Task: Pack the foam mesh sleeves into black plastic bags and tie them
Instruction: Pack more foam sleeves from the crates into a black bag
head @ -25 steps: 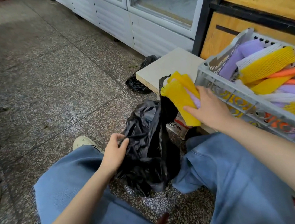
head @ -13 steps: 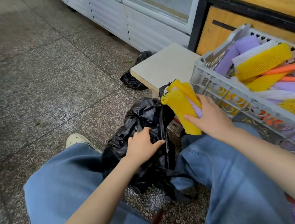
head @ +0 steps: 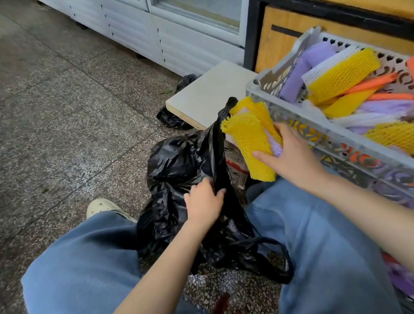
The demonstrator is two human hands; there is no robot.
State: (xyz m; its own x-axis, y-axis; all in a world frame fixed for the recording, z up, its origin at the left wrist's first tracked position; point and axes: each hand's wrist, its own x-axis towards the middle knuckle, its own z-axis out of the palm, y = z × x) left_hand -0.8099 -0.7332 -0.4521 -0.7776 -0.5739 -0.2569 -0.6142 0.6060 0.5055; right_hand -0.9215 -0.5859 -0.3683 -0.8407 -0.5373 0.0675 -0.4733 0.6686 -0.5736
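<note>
Head view, looking down between the person's knees: the left hand (head: 203, 201) has its fingers curled round a gathered strip of the black plastic bag (head: 173, 165), pinching the film near what looks like one handle. The bag stands crumpled on the floor (head: 55, 122) between the two jeans legs, and its mouth is not visibly open. The other handle loop (head: 277, 260) trails loose against the right thigh.

The right hand (head: 291, 157) holds a bundle of yellow foam mesh sleeves (head: 251, 146) (a lilac one is tucked in among them), thumb across the front and the other fingers hidden behind. The bundle is upright, just beside the bag's raised strip and close to the near corner of the grey crate (head: 326, 127). Many more sleeves (head: 341, 74), yellow, orange, lilac and white, lie in that crate.

The step in hand, as I judge it, is getting this bundle into the bag. To do it well, the mouth should be spread first:
- The left hand would pull its edge up and away toward the left knee, so that the film parts and an opening shows.
- The bundle should then go in low end first and be pushed well down, since the foam will likely spring back and the thin film snags easily on the mesh.
- Both handles are best kept outside and free for tying.

Beyond the bag a pale board (head: 209, 92) lies on the floor, with a second crumpled black bag (head: 173, 116) at its far left edge.
</note>
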